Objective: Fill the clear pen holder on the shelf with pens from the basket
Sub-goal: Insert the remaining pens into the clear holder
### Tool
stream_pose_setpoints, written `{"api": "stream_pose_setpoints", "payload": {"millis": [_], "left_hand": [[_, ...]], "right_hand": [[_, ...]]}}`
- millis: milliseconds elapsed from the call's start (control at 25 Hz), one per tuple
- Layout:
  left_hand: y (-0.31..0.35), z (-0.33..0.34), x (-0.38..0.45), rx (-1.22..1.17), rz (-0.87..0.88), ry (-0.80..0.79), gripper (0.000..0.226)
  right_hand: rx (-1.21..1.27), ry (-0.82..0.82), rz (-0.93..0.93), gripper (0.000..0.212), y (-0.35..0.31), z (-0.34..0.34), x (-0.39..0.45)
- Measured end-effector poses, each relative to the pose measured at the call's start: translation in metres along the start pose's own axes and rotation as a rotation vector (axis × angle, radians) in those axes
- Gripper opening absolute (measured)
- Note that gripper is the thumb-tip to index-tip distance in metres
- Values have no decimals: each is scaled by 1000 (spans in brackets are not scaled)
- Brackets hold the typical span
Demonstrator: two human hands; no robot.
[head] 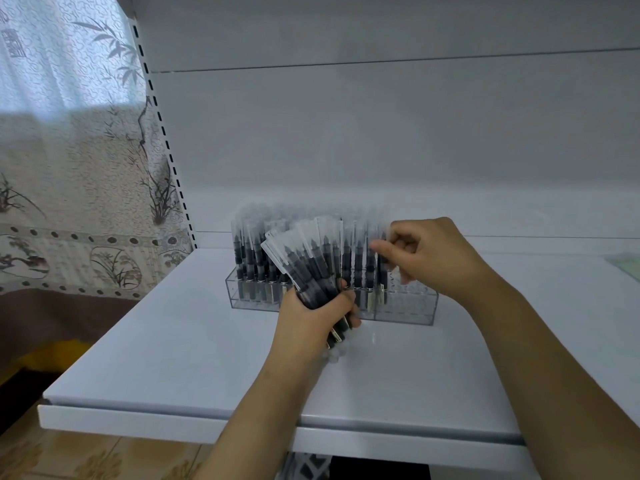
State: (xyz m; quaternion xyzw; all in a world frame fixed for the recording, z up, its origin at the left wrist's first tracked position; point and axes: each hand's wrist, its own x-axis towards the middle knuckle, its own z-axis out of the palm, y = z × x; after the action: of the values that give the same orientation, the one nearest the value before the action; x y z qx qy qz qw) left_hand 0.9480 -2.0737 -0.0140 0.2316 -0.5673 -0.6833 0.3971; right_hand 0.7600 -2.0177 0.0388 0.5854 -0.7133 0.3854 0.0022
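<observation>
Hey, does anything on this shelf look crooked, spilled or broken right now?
Nothing stands out. The clear pen holder sits flat on the shelf, its pens upright. The left hand grips a fanned bunch of pens; the right hand pinches one.

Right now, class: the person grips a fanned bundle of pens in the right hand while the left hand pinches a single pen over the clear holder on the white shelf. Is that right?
Not quite: the hands are swapped. In the head view, the left hand grips the bundle of pens, while the right hand pinches a single pen over the clear holder on the white shelf.
</observation>
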Motion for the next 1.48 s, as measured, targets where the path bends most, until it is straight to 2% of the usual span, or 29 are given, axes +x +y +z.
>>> {"api": "stream_pose_setpoints", "payload": {"millis": [80, 240, 320, 400, 440, 520, 640, 800, 920, 1000, 1120, 1200, 1240, 1320, 1480], "left_hand": [[0, -1, 0, 6, 5, -6, 34], [-3, -1, 1, -3, 4, -13, 34], [-4, -2, 1, -27, -6, -16, 25], [-4, -1, 1, -28, -5, -33, 8], [-5, -1, 1, -11, 0, -48, 5], [-6, -1, 0, 44, 12, -74, 6], [-6, 0, -1, 83, 30, -106, 10], [-5, 1, 1, 68, 20, -91, 10], [-5, 1, 1, 88, 5, -102, 10], [-5, 1, 0, 139, -34, -104, 16], [-5, 1, 0, 150, -68, -96, 7], [-5, 1, 2, 142, -78, -76, 7], [-6, 1, 3, 140, -80, -71, 11], [-8, 0, 4, 139, -84, -64, 18], [-6, 1, 2, 119, -90, -70, 12]], "right_hand": [[-176, -6, -10, 47, 3, -4, 2], [-209, -75, 16, 66, 4, -1, 2], [-154, 52, -22, 73, 0, -1, 0], [55, 250, -112, 63, -3, -4, -4], [163, 299, -161, 54, -6, -3, -6], [293, 262, -226, 38, -14, 3, -10], [339, 124, -251, 24, -23, 15, -13], [411, 43, -150, 16, -21, 14, -10], [430, 55, -123, 14, -21, 14, -10], [538, 160, -129, 14, -19, 11, -8], [837, 550, -65, 16, -6, -5, -2], [839, 844, 10, 18, 6, -13, 3], [771, 928, 38, 19, 12, -13, 5], [596, 927, 53, 21, 19, -7, 9], [352, 739, 49, 18, 26, 9, 14]]}}
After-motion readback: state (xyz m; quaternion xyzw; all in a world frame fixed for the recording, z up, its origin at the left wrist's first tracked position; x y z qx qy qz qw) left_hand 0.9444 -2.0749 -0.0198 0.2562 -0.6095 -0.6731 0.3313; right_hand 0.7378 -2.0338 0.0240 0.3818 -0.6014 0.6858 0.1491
